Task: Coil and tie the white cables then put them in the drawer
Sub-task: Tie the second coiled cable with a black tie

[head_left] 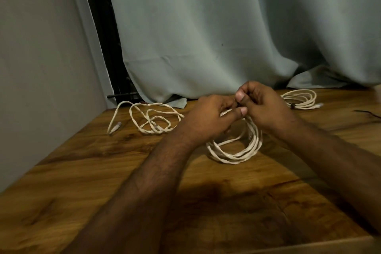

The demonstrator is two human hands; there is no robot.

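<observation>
A coiled white cable (237, 150) lies in the middle of the wooden table (103, 171), its top lifted between my hands. My left hand (210, 117) grips the top of the coil with its thumb stretched across. My right hand (261, 105) pinches something small and dark at the same spot; what it is I cannot make out. A loose, uncoiled white cable (148, 117) sprawls at the far left. A tied white coil (301, 99) with a dark band rests at the far right.
A grey-green curtain (226, 27) hangs down to the table's far edge. A grey wall (41, 47) borders the left side. A thin dark object (367, 112) lies at the right edge of the table. No drawer is in view.
</observation>
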